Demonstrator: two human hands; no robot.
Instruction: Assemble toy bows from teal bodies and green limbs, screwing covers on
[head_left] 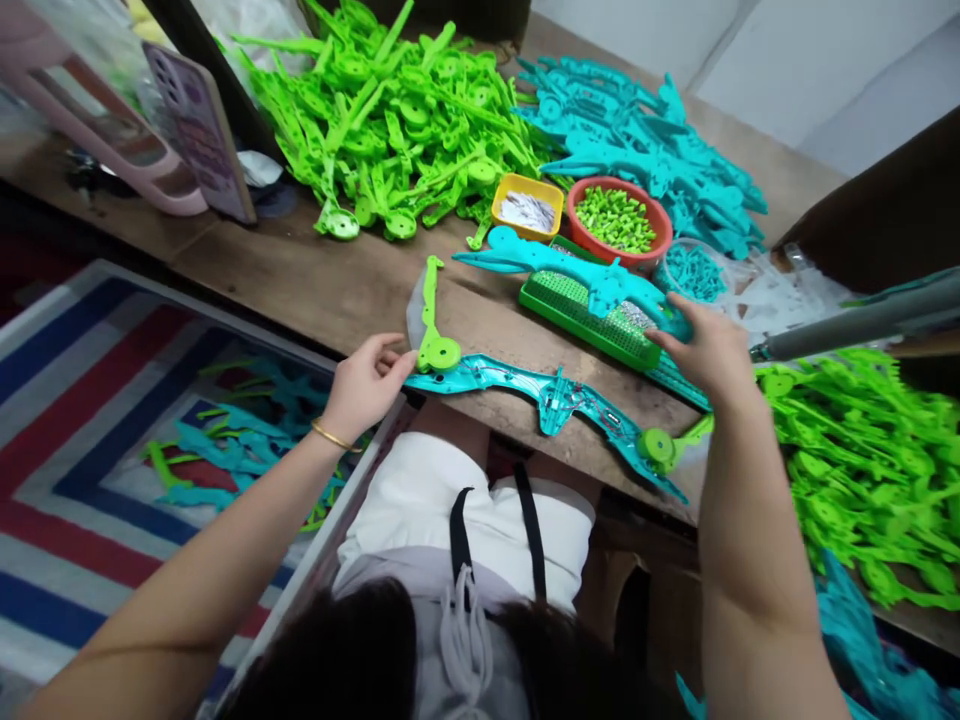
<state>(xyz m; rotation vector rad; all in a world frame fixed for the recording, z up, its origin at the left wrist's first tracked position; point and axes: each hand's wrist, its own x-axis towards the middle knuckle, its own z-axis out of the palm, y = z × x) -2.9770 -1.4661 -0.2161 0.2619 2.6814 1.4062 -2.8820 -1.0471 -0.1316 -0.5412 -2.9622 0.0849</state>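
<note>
Your left hand (pixel 367 385), fingers curled beside the round hub of one green limb (pixel 439 353), whether pinching it or merely touching you cannot tell; your right hand (pixel 709 350), thumb and fingers pinching the right end of a teal cover (pixel 555 262), raised over a green basket (pixel 551 305). Before you at the edge of the wooden table (pixel 345 300): one open teal bow body (pixel 510 378), wires exposed, a green limb at each end; behind, one red bowl (pixel 663 248) of small green pieces.

The wired teal shell (pixel 555 405) is glossy plastic, the tabletop (pixel 337 285) scuffed wood.
</note>
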